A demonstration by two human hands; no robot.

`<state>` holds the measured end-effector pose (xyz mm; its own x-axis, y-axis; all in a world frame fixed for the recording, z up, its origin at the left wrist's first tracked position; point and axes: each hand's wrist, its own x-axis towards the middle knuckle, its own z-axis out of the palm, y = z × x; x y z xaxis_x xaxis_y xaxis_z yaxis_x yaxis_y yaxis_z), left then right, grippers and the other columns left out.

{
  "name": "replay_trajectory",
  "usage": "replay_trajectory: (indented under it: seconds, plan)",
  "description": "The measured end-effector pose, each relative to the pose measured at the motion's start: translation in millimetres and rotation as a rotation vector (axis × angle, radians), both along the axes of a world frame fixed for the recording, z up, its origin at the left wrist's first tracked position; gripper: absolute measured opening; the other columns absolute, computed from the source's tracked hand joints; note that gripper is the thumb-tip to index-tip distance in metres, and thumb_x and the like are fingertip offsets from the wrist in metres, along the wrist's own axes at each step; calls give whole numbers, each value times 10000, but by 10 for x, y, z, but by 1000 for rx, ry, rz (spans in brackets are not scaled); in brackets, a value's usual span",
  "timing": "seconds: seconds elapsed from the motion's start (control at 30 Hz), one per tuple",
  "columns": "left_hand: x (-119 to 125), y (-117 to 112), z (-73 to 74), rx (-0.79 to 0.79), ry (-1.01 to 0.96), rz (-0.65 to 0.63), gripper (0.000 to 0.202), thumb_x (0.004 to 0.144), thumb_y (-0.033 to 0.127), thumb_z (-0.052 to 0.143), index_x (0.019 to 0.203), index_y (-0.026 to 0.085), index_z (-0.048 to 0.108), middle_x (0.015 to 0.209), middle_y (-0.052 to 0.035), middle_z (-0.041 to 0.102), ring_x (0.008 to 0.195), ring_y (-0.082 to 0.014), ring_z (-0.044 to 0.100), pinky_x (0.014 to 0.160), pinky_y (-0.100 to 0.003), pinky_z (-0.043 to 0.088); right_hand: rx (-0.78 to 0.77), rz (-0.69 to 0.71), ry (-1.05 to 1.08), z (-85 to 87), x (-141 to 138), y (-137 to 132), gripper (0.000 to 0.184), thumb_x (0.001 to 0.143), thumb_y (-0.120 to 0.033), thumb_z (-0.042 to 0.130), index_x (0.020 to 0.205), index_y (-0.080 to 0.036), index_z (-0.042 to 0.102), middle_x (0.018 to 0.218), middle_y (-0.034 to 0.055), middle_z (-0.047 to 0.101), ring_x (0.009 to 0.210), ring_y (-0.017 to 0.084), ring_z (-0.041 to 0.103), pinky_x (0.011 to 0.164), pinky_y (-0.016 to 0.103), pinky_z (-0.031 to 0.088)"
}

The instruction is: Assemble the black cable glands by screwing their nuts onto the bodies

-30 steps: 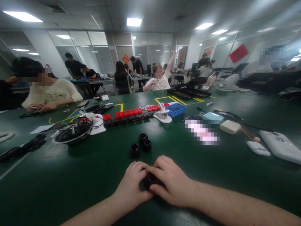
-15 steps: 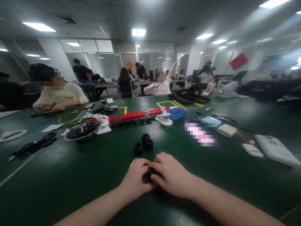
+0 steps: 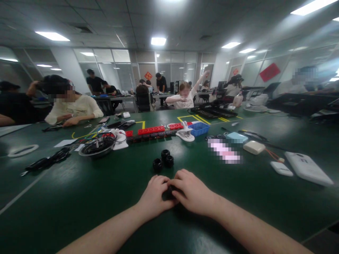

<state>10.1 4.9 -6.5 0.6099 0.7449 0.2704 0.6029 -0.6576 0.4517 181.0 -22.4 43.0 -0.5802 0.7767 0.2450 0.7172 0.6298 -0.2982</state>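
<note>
My left hand (image 3: 156, 194) and my right hand (image 3: 194, 192) meet near the front of the green table, fingers curled around a small dark object (image 3: 170, 192). Most of this object is covered by the fingers, so its kind cannot be made out. Just beyond my hands stand three black ring-shaped pieces that look like small toy tyres: one at the back (image 3: 165, 154), one at the left (image 3: 157, 164) and one at the right (image 3: 169, 161). Neither hand touches these three.
Farther back runs a row of red and black blocks (image 3: 150, 131), with a white clip stand (image 3: 185, 134) and a blue basket (image 3: 198, 129). A metal bowl of cables (image 3: 96, 150) lies left. A white power bank (image 3: 308, 167) lies right. Several people sit or stand beyond.
My view has tilted and shifted slightly, so the background sits a little lower and more to the right. Both hands keep their hold on the dark object, with hardly any movement.
</note>
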Motion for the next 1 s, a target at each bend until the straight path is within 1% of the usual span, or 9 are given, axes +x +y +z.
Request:
replay_trajectory:
  seconds: [0.13,0.3,0.4,0.47,0.6,0.73,0.9,1.0]
  plan:
    - [1,9,-21,28,0,2,318,656,319,692,946,216,612,959,-27,560,927,-232,497,918,-445,339,2,61,15,5,33,-9,213,795,-172,510,992,-183,591,884,54,521,857,182,452,779,325,381]
    - [1,-1,8,7,7,5,297,672,329,681,943,226,618,976,-30,559,937,-233,493,918,-449,334,5,114,47,-3,64,-6,298,798,-144,495,1074,-218,579,964,55,537,916,187,443,830,345,367]
    - [3,2,11,9,8,2,283,660,292,688,925,219,620,975,-31,556,936,-231,490,905,-433,344,0,155,73,-10,64,-5,286,794,-118,484,1031,-220,606,1010,47,545,933,183,438,846,340,364]
    - [5,10,6,8,7,1,261,656,275,684,901,212,621,971,-32,555,932,-228,492,897,-422,352,-7,167,94,-16,64,-3,253,797,-133,491,999,-210,622,1018,47,550,933,183,441,844,342,370]
    - [2,30,-10,1,11,-15,211,660,285,675,849,208,621,994,-29,555,957,-231,489,915,-424,338,2,181,153,-40,74,6,211,792,-180,524,962,-210,645,1066,59,528,973,193,435,862,363,370]
    - [-9,38,-16,6,28,-21,173,675,308,668,809,207,627,1009,-25,552,974,-233,482,909,-418,340,29,202,224,-60,83,8,171,780,-187,538,890,-209,667,1098,62,511,1015,201,424,882,378,364]
    - [-12,26,-5,8,20,-20,239,676,324,673,884,215,630,1024,-30,551,978,-235,480,906,-413,341,24,201,268,-61,83,-1,142,784,-181,523,771,-188,664,1080,58,523,1026,202,420,892,378,360]
    - [-13,21,-5,3,14,-14,282,691,353,666,936,219,625,1009,-39,556,969,-237,483,896,-415,348,23,198,290,-75,88,17,158,788,-186,517,692,-172,642,1054,56,535,1015,200,423,887,375,361]
